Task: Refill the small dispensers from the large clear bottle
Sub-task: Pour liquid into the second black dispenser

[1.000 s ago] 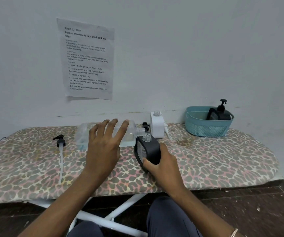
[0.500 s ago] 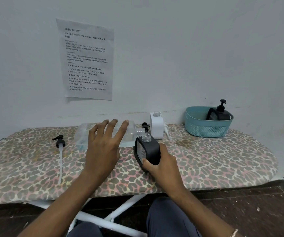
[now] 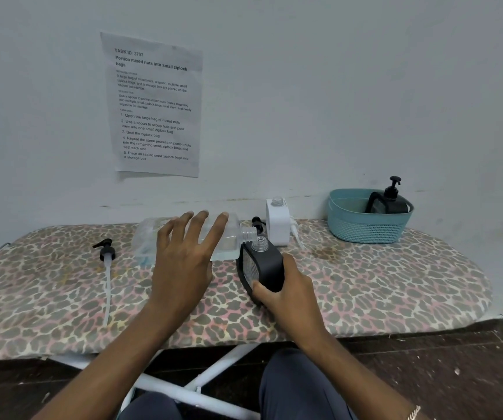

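Right grip (image 3: pixel 286 295) clasps the tilted black rectangular dispenser (image 3: pixel 266 265); left grip (image 3: pixel 183 259), spread wide, covers the large clear plastic bottle (image 3: pixel 147 237) beyond it. Misaligned necks could spill liquid.

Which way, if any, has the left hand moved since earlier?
No. The left hand stays put over the large clear bottle, below the wall sheet.
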